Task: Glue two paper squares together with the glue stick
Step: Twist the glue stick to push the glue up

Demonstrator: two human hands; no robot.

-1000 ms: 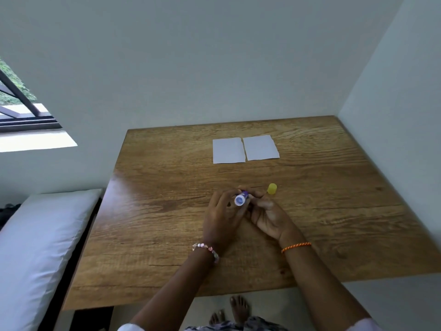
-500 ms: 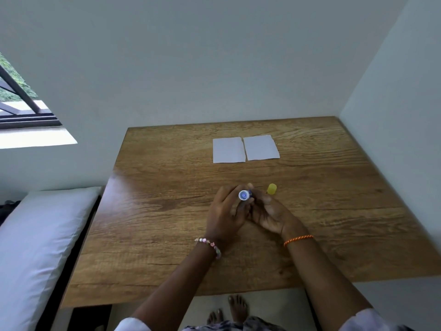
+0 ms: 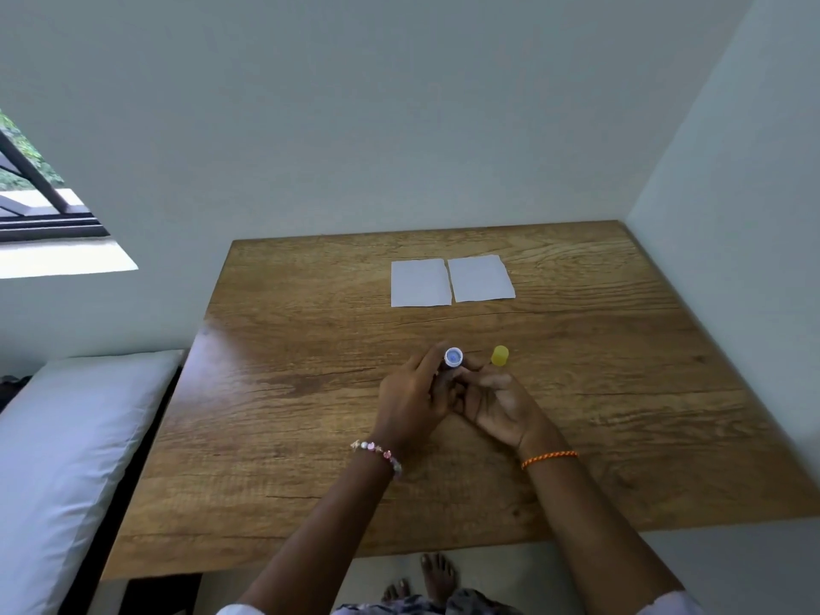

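Gripping the uncapped glue stick upright: left hand wraps its barrel, right hand pinches the lower end, both above mid-bench. Yellow cap stands just right of the stick. Two white paper squares lie side by side, edges nearly touching, farther back.

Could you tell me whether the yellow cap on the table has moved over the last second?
No. The yellow cap stands at the same spot on the table, equally far below the right paper square; only the camera shifted slightly.
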